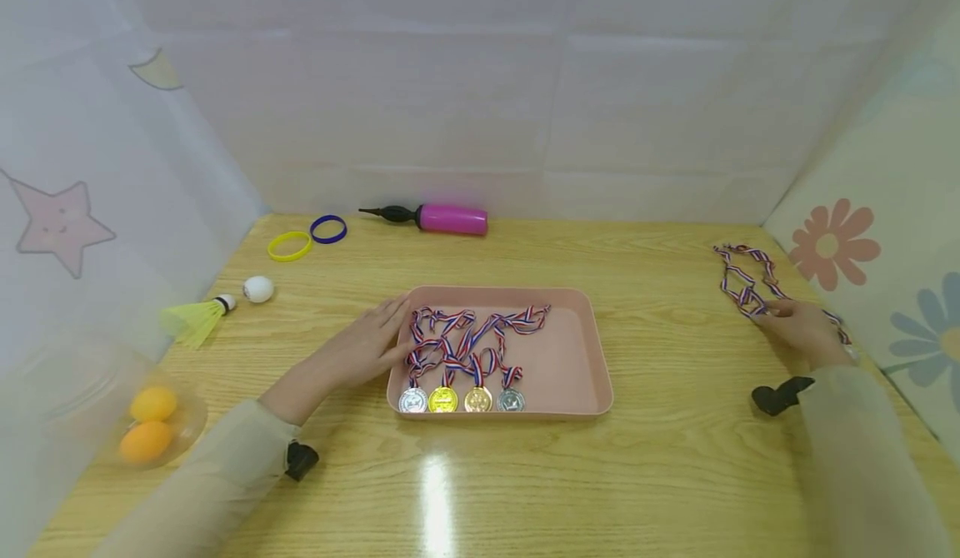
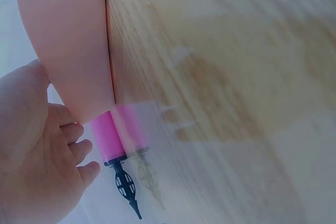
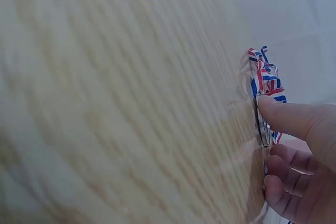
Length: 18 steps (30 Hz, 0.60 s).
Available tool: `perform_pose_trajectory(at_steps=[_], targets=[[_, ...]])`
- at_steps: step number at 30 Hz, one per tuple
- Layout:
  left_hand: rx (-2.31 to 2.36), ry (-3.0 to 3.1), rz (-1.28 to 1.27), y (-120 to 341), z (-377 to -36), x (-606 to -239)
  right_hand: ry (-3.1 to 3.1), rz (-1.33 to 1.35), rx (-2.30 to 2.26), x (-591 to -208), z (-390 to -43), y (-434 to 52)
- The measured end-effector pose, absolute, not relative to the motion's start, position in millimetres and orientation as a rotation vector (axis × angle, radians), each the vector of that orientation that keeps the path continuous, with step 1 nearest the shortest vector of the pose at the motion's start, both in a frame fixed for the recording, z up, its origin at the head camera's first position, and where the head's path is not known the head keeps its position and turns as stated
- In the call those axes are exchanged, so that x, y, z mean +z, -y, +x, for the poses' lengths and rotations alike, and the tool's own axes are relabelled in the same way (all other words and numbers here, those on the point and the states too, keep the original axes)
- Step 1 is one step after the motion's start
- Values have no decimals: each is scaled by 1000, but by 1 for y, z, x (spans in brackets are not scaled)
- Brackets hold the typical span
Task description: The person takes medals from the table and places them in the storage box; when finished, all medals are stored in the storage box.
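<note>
At the left end of the pink tray (image 1: 558,375), my left hand (image 1: 369,346) holds the rim, thumb over the edge and fingers along the outside. The left wrist view shows these fingers against the tray wall (image 2: 71,40). Inside lie several medals, silver and gold, among them a bright gold medal (image 1: 442,400), with tangled red, white and blue ribbons (image 1: 457,346). Far to the right, my right hand (image 1: 804,331) is at more striped ribbons (image 1: 738,279). In the right wrist view its thumb and fingers grip a medal (image 3: 262,121), seen edge-on, beside the bunched ribbon.
A magenta hand pump (image 1: 453,219) lies along the back wall. Left of it are a blue wristband (image 1: 328,240) and a yellow wristband (image 1: 290,256). A white ball (image 1: 258,289), a yellow shuttlecock (image 1: 197,318) and orange balls (image 1: 150,440) in a clear container are at left.
</note>
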<state>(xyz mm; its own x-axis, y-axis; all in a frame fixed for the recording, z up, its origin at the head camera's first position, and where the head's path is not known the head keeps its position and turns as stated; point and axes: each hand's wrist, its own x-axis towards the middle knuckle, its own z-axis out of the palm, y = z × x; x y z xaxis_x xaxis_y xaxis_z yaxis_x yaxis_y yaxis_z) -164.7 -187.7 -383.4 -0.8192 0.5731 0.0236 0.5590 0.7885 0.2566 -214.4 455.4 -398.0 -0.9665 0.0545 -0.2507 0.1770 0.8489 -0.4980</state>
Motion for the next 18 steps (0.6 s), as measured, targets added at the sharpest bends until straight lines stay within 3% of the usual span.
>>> perform_pose_trajectory(at_steps=[18], targets=[[386, -2913, 913, 187, -165, -385, -2793, 5, -737, -392, -218, -451]])
